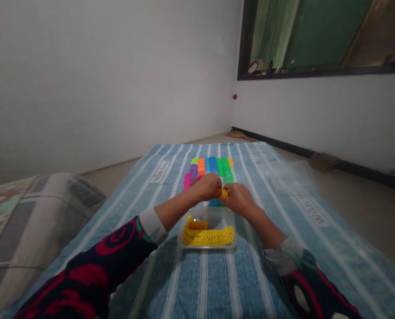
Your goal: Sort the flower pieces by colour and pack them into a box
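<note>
My left hand and my right hand meet above a clear plastic tray. Both hands pinch a small yellow-orange piece between their fingertips. Rows of yellow pieces lie in the tray's near part. Beyond my hands, colourful rows of pieces in pink, purple, orange, blue and green lie side by side on the striped blue mat. My hands hide the near ends of those rows.
A crumpled clear plastic bag lies on the mat at the right. A grey rolled cushion sits at the left. White walls stand behind, with a dark-framed window at the upper right.
</note>
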Motion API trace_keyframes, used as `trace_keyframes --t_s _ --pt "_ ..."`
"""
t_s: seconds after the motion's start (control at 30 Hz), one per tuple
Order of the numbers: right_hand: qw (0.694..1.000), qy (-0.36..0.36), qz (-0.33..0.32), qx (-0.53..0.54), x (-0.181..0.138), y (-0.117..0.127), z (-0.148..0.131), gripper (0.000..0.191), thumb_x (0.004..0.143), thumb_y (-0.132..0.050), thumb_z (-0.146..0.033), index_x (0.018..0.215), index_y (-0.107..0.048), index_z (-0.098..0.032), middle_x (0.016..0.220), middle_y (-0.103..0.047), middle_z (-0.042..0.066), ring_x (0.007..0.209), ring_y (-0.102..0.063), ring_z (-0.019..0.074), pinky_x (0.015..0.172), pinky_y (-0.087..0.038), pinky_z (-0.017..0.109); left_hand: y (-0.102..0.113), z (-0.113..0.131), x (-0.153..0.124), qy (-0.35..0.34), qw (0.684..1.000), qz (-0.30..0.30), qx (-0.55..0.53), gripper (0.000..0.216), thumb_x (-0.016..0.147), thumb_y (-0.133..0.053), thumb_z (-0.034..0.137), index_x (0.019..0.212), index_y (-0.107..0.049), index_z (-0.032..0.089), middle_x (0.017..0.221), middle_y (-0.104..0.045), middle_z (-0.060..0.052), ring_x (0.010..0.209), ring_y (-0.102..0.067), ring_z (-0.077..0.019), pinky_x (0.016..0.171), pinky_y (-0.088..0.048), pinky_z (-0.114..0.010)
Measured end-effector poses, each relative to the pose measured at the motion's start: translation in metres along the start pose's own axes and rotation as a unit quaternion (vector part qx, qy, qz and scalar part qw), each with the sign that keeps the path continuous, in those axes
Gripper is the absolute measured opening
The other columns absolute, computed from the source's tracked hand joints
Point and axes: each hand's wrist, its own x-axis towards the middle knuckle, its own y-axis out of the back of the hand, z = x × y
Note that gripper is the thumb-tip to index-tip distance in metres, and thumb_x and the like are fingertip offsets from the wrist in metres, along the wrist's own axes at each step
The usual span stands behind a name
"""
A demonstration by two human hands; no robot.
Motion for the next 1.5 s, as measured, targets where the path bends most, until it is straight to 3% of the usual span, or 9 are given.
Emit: trace_keyframes --t_s 0.17,0.33,0.7,0.9,1.33,1.5 --pt "0.999 0.02 -0.028 -0.014 -0.03 -0.01 -0.013 0.024 0.08 -0.058 -0.028 0.097 -0.073 -0.018 0.096 -0.074 0.012 0.093 -0.067 0.0246 0.069 -0.04 0.026 -0.019 0.002 -0.036 0.003 1.0 -0.003 -0.023 0.023 0.071 -0.063 0.021 0.088 -0.077 0.016 0.079 -0.073 -0.007 0.075 -0.064 -0.0186 0.067 -0.044 -0.025" --pt "0.994 0.04 -0.092 -0.045 -0.039 -0.015 -0.014 0.024 0.078 -0.061 -0.028 0.096 -0.073 -0.018 0.099 -0.074 0.013 0.094 -0.067 0.0253 0.068 -0.041 0.026 -0.037 0.007 -0.048 0.008 0.999 -0.02 -0.037 0.023 0.069 -0.067 0.022 0.088 -0.077 0.016 0.083 -0.074 -0.007 0.078 -0.065 -0.019 0.066 -0.044 -0.024" --pt "0.989 0.07 -0.12 -0.06 -0.033 -0.022 -0.014 0.031 0.077 -0.065 -0.039 0.094 -0.074 -0.015 0.1 -0.073 0.015 0.093 -0.068 0.0255 0.067 -0.044 0.024 -0.058 0.005 -0.045 0.036 0.998 -0.026 -0.053 0.016 0.064 -0.071 0.022 0.079 -0.076 0.021 0.072 -0.073 -0.002 0.074 -0.065 -0.0172 0.066 -0.045 -0.021" --pt "0.985 0.078 -0.143 -0.064 -0.024 -0.024 -0.011 0.027 0.074 -0.067 -0.035 0.092 -0.075 -0.016 0.098 -0.074 0.015 0.091 -0.069 0.0246 0.066 -0.045 0.023 -0.063 0.003 -0.043 0.018 0.999 -0.027 -0.028 0.016 0.07 -0.066 0.023 0.081 -0.076 0.016 0.083 -0.074 -0.009 0.076 -0.066 -0.0188 0.064 -0.045 -0.023" --pt "0.975 0.094 -0.187 -0.068 -0.02 -0.02 -0.011 0.027 0.071 -0.071 -0.034 0.093 -0.077 -0.02 0.097 -0.075 0.011 0.091 -0.069 0.024 0.068 -0.047 0.024 -0.079 0.0 -0.044 -0.016 1.0 -0.007 -0.017 0.02 0.073 -0.059 0.023 0.081 -0.075 0.013 0.084 -0.073 -0.014 0.08 -0.068 -0.0243 0.066 -0.047 -0.027" --pt "0.973 0.103 -0.196 -0.068 -0.016 -0.021 -0.008 0.028 0.074 -0.071 -0.033 0.097 -0.076 -0.019 0.102 -0.074 0.011 0.097 -0.068 0.0248 0.072 -0.047 0.025 -0.083 -0.006 -0.043 -0.041 0.999 -0.004 -0.034 0.021 0.075 -0.06 0.03 0.081 -0.075 0.015 0.08 -0.073 -0.011 0.077 -0.067 -0.0214 0.064 -0.045 -0.025"
